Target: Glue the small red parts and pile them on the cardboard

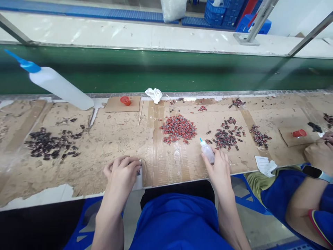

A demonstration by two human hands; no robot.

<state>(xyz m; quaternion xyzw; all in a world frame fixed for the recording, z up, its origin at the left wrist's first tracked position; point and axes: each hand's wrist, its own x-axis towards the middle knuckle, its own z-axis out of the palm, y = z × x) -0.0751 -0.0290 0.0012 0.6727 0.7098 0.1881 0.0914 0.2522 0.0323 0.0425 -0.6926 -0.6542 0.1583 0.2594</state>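
Surface (111,139): long bench covered in worn, stained cardboard patched with clear tape, torn at lower left of frame.

Lying on it:
- dark pile of small parts (50,143), left of frame
- large white squeeze bottle (56,85) with blue nozzle, tilted, upper left
- red cap (126,100) on a cardboard scrap (114,106), upper centre
- crumpled white cloth (154,94) just right of it
- thin stick (141,113) below the scrap
- big heap of red-and-grey parts (178,129), centre
- darker scattered heap (225,136) to its right
- smaller cluster (260,136) further right
- second red cap (299,133), right of frame
- white paper slip (264,165) at near edge, lower right
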